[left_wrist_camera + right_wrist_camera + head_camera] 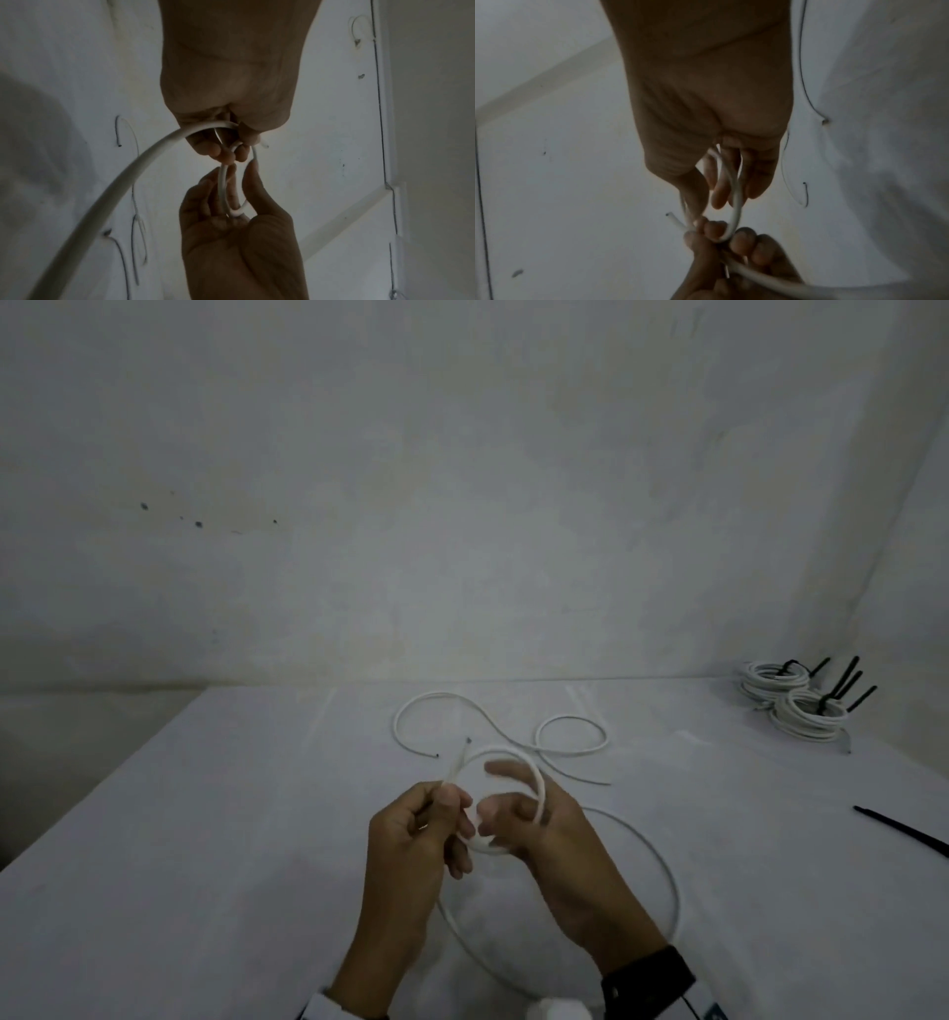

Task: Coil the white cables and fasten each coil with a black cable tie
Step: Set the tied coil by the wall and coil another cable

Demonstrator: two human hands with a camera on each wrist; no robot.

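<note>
The left hand [421, 819] pinches the white cable [518, 762] close to its cut end, thumb and fingers pressed onto it so the stub points up and away toward the far edge of the counter [205, 814]; holding it there probably fixes the start of the coil so the first turn cannot spring open. The right hand [534, 819] has its fingers hooked inside that small first loop, curled loosely round the cable, which seems meant to set the loop's width and guide the next turn onto it. Both hands hover above the middle of the counter near its front edge, and the slack runs from the left grip in a wide arc down toward the front edge and under the right wrist. A second loose cable [493, 737] lies in open curves just beyond the hands, awaiting its turn. Finished coils [791, 701], each bound with a black tie, are stacked in the far right corner, out of the way. A spare black cable tie [904, 829] lies at the right edge, within reach for fastening this coil once wound.
</note>
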